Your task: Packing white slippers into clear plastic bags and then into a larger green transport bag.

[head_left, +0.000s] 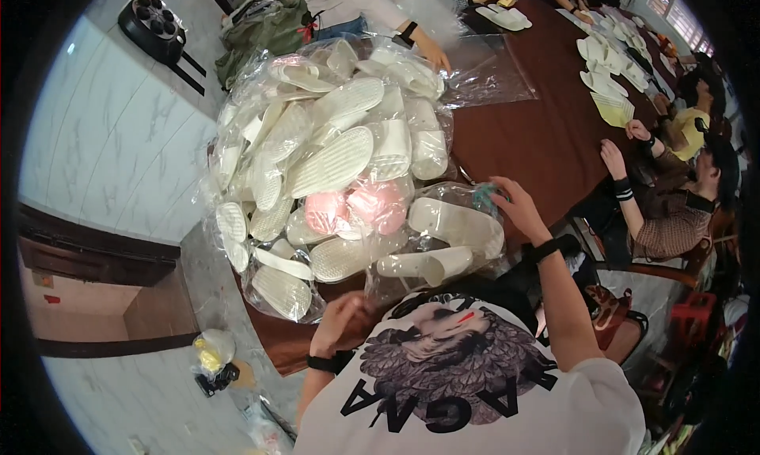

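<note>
In front of me, a clear plastic bag (412,285) wraps a pair of white slide slippers (457,220). My right hand (521,210) pinches the far right end of this bag, where a small teal-green piece (484,195) shows by the fingertips; I cannot make out what it is. At the bag's near left corner, my left hand (339,320) is curled closed, its fingers slightly blurred against the film. Beyond both hands lies a large heap of bagged white slippers (332,162). Two pink bagged slippers (356,208) lie among them.
A brown-covered table (507,138) runs away to the far right, with rows of white slippers (606,59) along it. Another person's hand (431,51) reaches to the heap's far edge beside clear film (495,71). Several people sit along the right side.
</note>
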`<state>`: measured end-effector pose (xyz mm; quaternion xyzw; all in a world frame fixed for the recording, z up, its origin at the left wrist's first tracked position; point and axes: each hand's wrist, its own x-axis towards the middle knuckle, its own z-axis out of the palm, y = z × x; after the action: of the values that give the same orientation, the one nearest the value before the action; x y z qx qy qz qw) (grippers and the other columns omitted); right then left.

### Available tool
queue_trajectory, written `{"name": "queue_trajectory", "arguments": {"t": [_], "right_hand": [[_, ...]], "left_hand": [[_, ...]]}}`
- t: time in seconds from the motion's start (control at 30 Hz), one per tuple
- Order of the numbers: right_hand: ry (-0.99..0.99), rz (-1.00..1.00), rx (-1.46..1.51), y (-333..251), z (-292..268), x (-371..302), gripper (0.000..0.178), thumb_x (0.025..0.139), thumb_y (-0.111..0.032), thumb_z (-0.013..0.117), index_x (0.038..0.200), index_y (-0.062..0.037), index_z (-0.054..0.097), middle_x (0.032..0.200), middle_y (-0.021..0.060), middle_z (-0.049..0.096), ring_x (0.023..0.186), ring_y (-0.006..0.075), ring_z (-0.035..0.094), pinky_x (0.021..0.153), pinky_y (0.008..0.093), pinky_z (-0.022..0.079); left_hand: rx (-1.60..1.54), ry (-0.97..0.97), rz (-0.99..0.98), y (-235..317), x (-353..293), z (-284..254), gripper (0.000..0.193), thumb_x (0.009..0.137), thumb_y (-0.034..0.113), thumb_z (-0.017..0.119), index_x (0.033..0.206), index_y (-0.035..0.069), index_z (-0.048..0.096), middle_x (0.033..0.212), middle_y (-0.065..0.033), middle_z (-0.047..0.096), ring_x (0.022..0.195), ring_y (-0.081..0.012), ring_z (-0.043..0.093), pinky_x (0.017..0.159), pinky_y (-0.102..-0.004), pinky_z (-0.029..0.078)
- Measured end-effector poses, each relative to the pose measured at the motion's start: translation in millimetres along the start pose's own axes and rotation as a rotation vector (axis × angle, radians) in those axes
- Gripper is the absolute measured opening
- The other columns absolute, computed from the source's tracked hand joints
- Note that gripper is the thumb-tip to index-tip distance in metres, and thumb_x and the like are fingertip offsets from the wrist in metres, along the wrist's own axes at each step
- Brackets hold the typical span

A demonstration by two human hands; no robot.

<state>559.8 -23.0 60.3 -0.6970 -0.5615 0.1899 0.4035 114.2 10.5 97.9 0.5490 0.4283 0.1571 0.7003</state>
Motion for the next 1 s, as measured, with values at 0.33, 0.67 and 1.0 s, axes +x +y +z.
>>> {"name": "queue_trajectory", "arguments": {"t": [0.33,0.67,1.0], "right_hand": [[0.003,0.105,0.03,7.1,22.7,-15.0,0.053,0.089,-0.027,0.062,0.135,-0.0087,0.045,0.128,0.0145,0.053,0.116,0.0264,0.053,0.096,0.0359,0.042],[-0.212,0.153,0.148,-7.9,23.6,-6.8,0.051,0.086,-0.01,0.06,0.134,-0.0078,0.044,0.09,0.0124,0.064,0.085,0.0201,0.063,0.074,0.0344,0.049],[-0.469,0.547,0.873,-16.8,-31.0,-53.1,0.048,0.088,-0.011,0.059,0.132,-0.0027,0.042,0.095,0.0093,0.064,0.086,0.0151,0.063,0.072,0.027,0.053]], "left_hand": [[0.099,0.244,0.086,-27.8,70.8,0.6,0.036,0.093,0.013,0.057,0.128,0.005,0.052,0.084,-0.0044,0.066,0.071,-0.0085,0.058,0.059,-0.0213,0.045],[0.292,-0.054,0.08,-54.8,79.4,31.6,0.024,0.083,0.015,0.067,0.103,0.003,0.061,0.081,-0.007,0.065,0.076,-0.0096,0.058,0.07,-0.0254,0.047],[1.089,0.278,0.874,174.7,58.3,80.9,0.021,0.079,0.01,0.066,0.1,0.011,0.064,0.095,-0.0083,0.053,0.07,-0.0261,0.061,0.057,-0.0368,0.049]]}}
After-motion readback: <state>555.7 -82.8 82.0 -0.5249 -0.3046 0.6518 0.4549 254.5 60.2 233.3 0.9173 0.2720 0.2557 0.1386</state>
